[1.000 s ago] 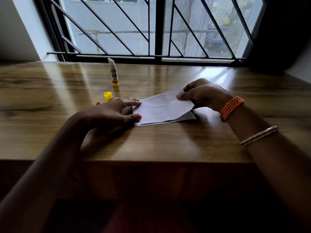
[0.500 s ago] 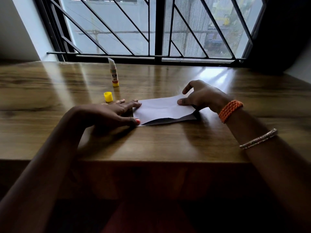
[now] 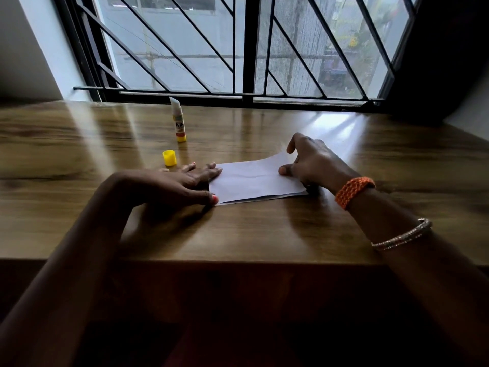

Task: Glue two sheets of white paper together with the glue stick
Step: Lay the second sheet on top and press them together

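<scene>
Your left hand [image 3: 185,182] rests flat, fingers straight, on the left edge of two stacked paper sheets [image 3: 254,181]; your right hand [image 3: 309,161] pins the right end with its thumb, fingers loosely bent. One uncapped glue stick [image 3: 178,123] stands upright beyond them, its single yellow cap [image 3: 169,158] just behind your left fingers. Bare wooden table [image 3: 264,234] spreads toward the near edge; a barred window [image 3: 238,49] closes the far side.
</scene>
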Available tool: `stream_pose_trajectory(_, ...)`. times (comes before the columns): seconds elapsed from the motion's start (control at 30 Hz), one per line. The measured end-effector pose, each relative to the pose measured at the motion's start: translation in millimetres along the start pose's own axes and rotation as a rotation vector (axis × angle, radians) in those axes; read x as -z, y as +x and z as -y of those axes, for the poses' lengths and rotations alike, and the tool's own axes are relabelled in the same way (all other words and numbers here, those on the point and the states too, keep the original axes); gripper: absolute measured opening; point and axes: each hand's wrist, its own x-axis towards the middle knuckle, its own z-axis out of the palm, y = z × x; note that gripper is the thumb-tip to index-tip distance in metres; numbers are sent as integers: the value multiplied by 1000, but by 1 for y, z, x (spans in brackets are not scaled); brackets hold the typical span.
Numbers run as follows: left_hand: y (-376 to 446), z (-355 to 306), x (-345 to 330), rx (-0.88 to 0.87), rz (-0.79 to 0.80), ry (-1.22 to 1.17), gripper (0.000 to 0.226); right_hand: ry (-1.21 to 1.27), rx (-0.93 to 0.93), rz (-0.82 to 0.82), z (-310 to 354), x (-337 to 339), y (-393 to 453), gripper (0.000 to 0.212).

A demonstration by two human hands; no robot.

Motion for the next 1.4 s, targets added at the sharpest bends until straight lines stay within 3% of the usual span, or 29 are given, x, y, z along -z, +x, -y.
stream_pose_trajectory(0.23,1,-1,-1,20,2,30,71,-167,10,-157,7,1,-7,58)
stream_pose_trajectory(0.33,3,-2,-3,39,-9,55,69,-65,103,-29,24,-6,-13,71)
stream_pose_trajectory(0.5,2,-4,-3,46,-7,51,67,-116,205,264,59,-27,-19,105)
stream_pose_trajectory(0.9,-3,-6,-4,32,-18,24,68,-182,26,350,-2,10,-5,123)
stream_pose_trajectory(1.2,-1,-1,-9,36,-53,12,75,-61,-110,431,-24,30,-11,105)
stream_pose_trajectory(1.27,1,1,-11,66,-77,32,81,-27,-100,362,-22,27,-15,96)
stream_pose_trajectory(1.33,2,3,-12,107,-83,42,90,-78,12,229,-17,22,-21,83)
stream_pose_trajectory(1.4,1,3,-12,127,-75,38,105,-106,266,206,-3,17,-31,68)
